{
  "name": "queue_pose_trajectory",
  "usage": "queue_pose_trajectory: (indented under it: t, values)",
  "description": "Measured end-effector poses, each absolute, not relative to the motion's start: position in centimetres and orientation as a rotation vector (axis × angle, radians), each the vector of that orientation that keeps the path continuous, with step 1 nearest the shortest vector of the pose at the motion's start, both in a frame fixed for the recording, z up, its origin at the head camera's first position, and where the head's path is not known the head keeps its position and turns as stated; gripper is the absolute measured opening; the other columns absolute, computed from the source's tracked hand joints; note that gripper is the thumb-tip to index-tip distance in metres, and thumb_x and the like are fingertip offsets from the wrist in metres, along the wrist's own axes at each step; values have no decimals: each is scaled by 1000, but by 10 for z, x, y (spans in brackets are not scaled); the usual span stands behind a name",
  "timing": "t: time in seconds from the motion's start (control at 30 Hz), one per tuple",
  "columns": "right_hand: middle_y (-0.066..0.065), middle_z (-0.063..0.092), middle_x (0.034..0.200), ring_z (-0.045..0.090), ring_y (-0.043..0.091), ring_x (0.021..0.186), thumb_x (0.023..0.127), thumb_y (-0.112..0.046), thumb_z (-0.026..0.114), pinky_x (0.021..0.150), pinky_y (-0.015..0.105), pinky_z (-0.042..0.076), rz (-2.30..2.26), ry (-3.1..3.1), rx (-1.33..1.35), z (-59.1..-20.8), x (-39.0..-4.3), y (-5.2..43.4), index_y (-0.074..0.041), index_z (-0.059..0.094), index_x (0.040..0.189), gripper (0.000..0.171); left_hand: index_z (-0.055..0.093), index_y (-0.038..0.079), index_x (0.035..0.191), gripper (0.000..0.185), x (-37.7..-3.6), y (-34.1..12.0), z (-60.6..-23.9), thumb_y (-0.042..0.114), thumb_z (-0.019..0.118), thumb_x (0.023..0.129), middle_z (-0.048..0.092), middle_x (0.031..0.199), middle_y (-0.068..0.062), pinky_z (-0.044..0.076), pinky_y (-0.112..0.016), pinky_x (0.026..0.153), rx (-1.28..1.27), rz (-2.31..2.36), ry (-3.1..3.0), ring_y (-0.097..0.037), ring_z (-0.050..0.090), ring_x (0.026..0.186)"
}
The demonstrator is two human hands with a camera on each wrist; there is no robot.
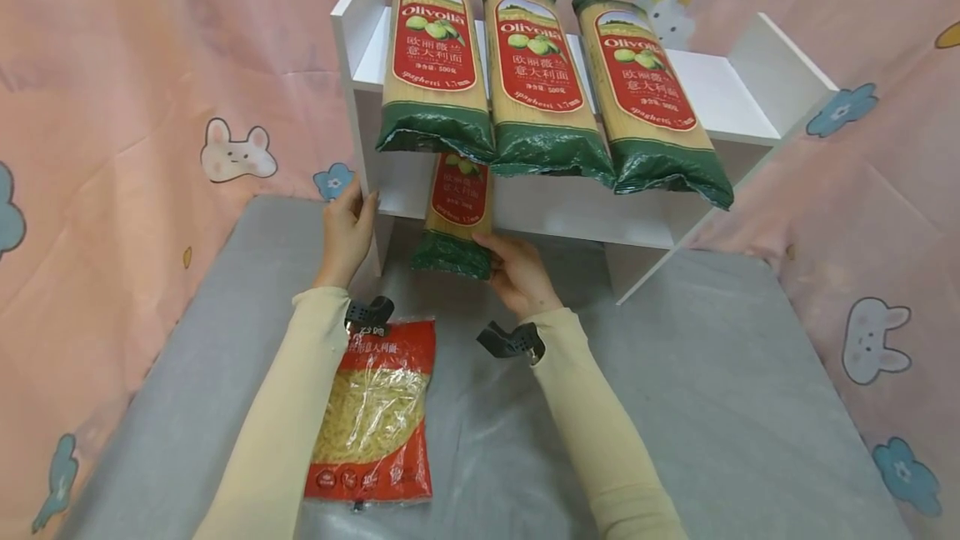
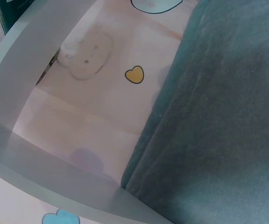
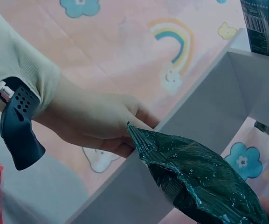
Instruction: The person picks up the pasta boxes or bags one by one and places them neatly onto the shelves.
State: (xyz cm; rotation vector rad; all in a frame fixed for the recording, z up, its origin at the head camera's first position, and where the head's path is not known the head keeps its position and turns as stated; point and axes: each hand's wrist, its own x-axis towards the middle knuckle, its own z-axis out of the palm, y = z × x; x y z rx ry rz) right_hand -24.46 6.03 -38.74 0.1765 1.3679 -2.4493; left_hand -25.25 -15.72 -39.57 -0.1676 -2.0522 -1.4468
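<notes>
A pack of spaghetti point(image 1: 461, 198) with a green end lies on the lower board of the white shelf point(image 1: 585, 219), its front end jutting out over the edge. My right hand point(image 1: 521, 273) holds that end at its right side, thumb on top. With my left hand point(image 1: 347, 232) I grip the front edge of the shelf's left side panel. The right wrist view shows the pack's green crimped end point(image 3: 195, 172) close up, near the left hand point(image 3: 101, 116). Only a sliver of the right hand shows there. The left wrist view shows no hand.
Above, three more spaghetti packs point(image 1: 536, 77) lie side by side on the top board, overhanging its front. A red bag of pasta point(image 1: 375, 415) lies on the grey cloth-covered table point(image 1: 712, 373), partly behind the left forearm. A pink patterned curtain point(image 1: 135, 107) hangs around.
</notes>
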Motion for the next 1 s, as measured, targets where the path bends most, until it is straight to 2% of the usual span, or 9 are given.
queue_pose_trajectory:
  t: [0.23, 0.43, 0.6, 0.77, 0.83, 1.0]
  values:
    - [2, 62, 69, 53, 12, 63, 93, -1, 56, 60, 23, 43, -2472, 1353, 173, -388, -244, 58, -6, 69, 69, 29, 54, -8, 127, 33, -265, -165, -412, -3, 51, 95, 58, 122, -24, 47, -45, 89, -173, -1473, -2043, -32, 57, 111]
    - [5, 64, 78, 60, 15, 73, 95, -4, 55, 69, 26, 49, -2464, 1327, 114, -389, -239, 62, -5, 69, 75, 24, 55, -4, 127, 32, -263, -165, -411, -1, 50, 95, 59, 123, -22, 47, -44, 90, -186, -1461, -2057, -31, 57, 111]
    - [5, 65, 82, 61, 15, 75, 96, -3, 53, 71, 28, 49, -2436, 1397, 58, -391, -233, 66, -7, 70, 78, 25, 56, -5, 125, 30, -263, -164, -411, 0, 50, 96, 60, 120, -22, 48, -44, 88, -187, -1414, -2068, -32, 58, 109]
    - [3, 58, 79, 59, 15, 71, 96, -1, 51, 75, 31, 51, -2457, 1403, 91, -397, -218, 70, -10, 64, 71, 29, 56, -6, 125, 30, -263, -164, -410, 0, 50, 96, 60, 119, -24, 49, -44, 85, -176, -1409, -2070, -32, 60, 105]
    - [5, 59, 80, 61, 17, 73, 96, -2, 51, 77, 31, 52, -2460, 1396, 96, -401, -209, 73, -9, 63, 73, 27, 56, -6, 125, 31, -264, -164, -410, -1, 51, 95, 60, 119, -23, 50, -44, 84, -172, -1420, -2067, -30, 60, 104]
    - [11, 67, 92, 65, 21, 86, 96, -4, 51, 79, 29, 52, -2422, 1392, 35, -416, -187, 78, -1, 64, 92, 14, 55, -6, 127, 33, -264, -165, -412, -2, 51, 95, 60, 121, -21, 49, -43, 85, -173, -1465, -2049, -28, 59, 106]
